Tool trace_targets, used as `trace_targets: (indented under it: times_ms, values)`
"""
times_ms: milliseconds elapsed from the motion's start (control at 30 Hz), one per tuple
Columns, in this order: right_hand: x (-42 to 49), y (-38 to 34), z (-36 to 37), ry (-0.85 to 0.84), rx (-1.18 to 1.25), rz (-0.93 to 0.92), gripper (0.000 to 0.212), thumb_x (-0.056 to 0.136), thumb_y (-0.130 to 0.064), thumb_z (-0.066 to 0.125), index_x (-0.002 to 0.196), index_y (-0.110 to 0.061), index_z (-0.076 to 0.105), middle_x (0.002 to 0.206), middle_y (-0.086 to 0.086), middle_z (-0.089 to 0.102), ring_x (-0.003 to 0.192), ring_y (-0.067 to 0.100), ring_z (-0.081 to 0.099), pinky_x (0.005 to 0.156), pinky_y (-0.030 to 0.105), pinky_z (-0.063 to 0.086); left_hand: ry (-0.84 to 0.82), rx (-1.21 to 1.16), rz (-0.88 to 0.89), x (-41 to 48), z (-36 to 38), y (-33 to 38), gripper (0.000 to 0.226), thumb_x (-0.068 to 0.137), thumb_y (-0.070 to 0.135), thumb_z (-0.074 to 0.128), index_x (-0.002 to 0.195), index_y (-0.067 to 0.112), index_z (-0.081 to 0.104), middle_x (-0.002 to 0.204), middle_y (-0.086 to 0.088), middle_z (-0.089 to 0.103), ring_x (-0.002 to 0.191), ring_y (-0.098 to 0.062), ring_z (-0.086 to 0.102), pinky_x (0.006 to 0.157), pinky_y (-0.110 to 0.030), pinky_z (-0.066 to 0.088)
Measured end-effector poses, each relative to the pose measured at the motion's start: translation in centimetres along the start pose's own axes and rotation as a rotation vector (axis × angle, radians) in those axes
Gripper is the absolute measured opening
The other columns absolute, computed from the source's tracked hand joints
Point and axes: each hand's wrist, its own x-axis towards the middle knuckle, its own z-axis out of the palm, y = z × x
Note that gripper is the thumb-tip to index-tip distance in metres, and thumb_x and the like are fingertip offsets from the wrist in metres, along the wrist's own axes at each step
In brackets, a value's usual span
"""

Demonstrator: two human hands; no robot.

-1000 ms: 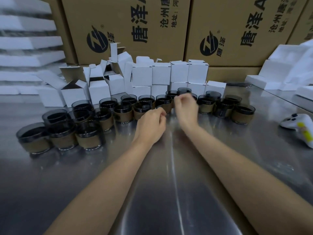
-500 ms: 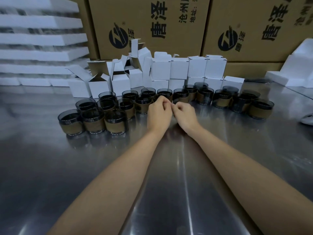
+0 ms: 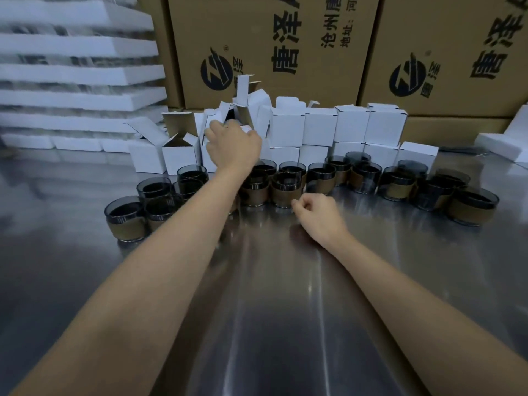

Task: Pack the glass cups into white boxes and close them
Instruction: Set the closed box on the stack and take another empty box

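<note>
Several smoky glass cups [image 3: 285,190] with brown sleeves stand in a curved row across the steel table [image 3: 271,310]. Behind them is a pile of small white boxes: closed ones [image 3: 320,127] stacked at centre and right, open ones [image 3: 180,155] with raised flaps at the left. My left hand [image 3: 234,144] reaches over the cups into the open boxes, its fingers curled over the top of one white box [image 3: 206,159]. In front of the cup row, my right hand [image 3: 317,212] rests on the table as a fist, holding nothing.
Large brown cartons [image 3: 257,47] with printed logos form a wall behind the boxes. White foam slabs [image 3: 71,72] are stacked at the back left, and more foam [image 3: 503,144] lies at the right edge.
My hands were together in front of the cups. The left hand has since gone forward and up to the open boxes; the right has drawn back slightly to the table. The camera came closer.
</note>
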Motion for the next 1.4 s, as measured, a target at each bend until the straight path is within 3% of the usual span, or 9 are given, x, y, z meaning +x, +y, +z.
trace_targets:
  times_ms: [100,333,567,667,800,967,1133,1233,1400]
  values:
    - [0.1,0.1,0.1,0.011,-0.005,0.0,0.037,0.094,-0.029,0.054,0.061,-0.013,0.055,0.051,-0.007,0.054,0.059,0.015,0.056,0.061,0.031,0.046,-0.069,0.251,-0.053,2.3,0.6,-1.5,0.046,0.097,0.033,0.038,0.132,0.004,0.045,0.15,-0.019,0.022,0.138,-0.034,0.021,0.109,-0.043,0.025]
    - [0.5,0.6,0.6,0.014,-0.036,0.004,0.038,0.093,-0.031,0.055,0.058,-0.015,0.053,0.048,-0.006,0.053,0.056,0.014,0.055,0.056,0.029,0.042,-0.186,0.499,-0.063,5.6,2.5,-2.8,0.055,0.102,0.037,0.027,0.146,0.004,0.034,0.159,-0.025,0.001,0.148,-0.037,-0.006,0.115,-0.045,0.016]
    - [0.6,1.0,0.9,0.036,-0.091,0.001,0.035,0.091,-0.033,0.054,0.065,-0.01,0.055,0.049,-0.002,0.052,0.058,0.018,0.055,0.052,0.028,0.037,-0.147,0.506,-0.084,7.0,3.3,-3.9,0.061,0.102,0.037,0.032,0.147,-0.003,0.024,0.156,-0.018,0.018,0.146,-0.031,0.01,0.115,-0.042,0.023]
    - [0.5,0.7,0.8,0.031,-0.13,-0.002,0.033,0.09,-0.033,0.054,0.067,-0.01,0.056,0.054,-0.001,0.057,0.062,0.018,0.057,0.056,0.028,0.041,-0.041,0.381,0.01,6.7,2.3,-2.9,0.053,0.101,0.031,0.037,0.142,-0.001,0.032,0.148,-0.015,0.031,0.137,-0.029,0.027,0.107,-0.042,0.031]
    - [0.1,0.4,0.5,0.02,-0.082,0.008,0.034,0.091,-0.032,0.053,0.065,-0.01,0.056,0.048,-0.004,0.054,0.054,0.009,0.055,0.05,0.025,0.038,0.196,0.103,0.242,4.5,0.0,0.3,0.043,0.097,0.02,0.042,0.137,0.004,0.039,0.152,-0.008,0.029,0.138,-0.025,0.028,0.108,-0.04,0.028]
    - [-0.4,0.0,-0.7,0.152,0.294,0.102,0.041,0.094,-0.024,0.055,0.055,-0.013,0.056,0.049,-0.006,0.053,0.048,0.004,0.047,0.055,0.025,0.038,0.366,-0.431,0.395,-2.7,-2.5,4.6,0.05,0.092,0.027,0.056,0.134,0.004,0.043,0.148,-0.007,0.031,0.138,-0.022,0.03,0.113,-0.038,0.026]
    - [-2.1,0.0,-2.1,0.39,0.628,0.212,0.04,0.098,-0.019,0.052,0.059,-0.013,0.053,0.054,-0.001,0.054,0.055,0.013,0.048,0.06,0.029,0.039,0.194,-0.854,0.334,-11.7,-1.2,4.8,0.063,0.085,0.022,0.07,0.134,0.001,0.036,0.138,-0.009,0.026,0.132,-0.02,0.036,0.111,-0.042,0.037]
    - [-3.3,-0.2,-2.7,0.465,0.745,0.186,0.034,0.098,-0.014,0.048,0.065,-0.015,0.056,0.057,-0.008,0.057,0.055,0.006,0.051,0.057,0.025,0.044,0.066,-0.832,0.413,-14.7,0.3,2.1,0.067,0.082,0.013,0.073,0.137,0.003,0.036,0.132,0.001,0.025,0.132,-0.016,0.037,0.113,-0.037,0.036]
    - [-3.6,-0.6,-3.7,0.611,0.748,0.111,0.017,0.099,-0.011,0.045,0.086,-0.017,0.056,0.08,-0.006,0.056,0.075,0.008,0.052,0.076,0.027,0.042,-0.008,-0.799,0.391,-14.9,1.0,0.2,0.068,0.082,0.019,0.072,0.139,0.005,0.038,0.135,-0.002,0.031,0.128,-0.007,0.038,0.111,-0.018,0.032]
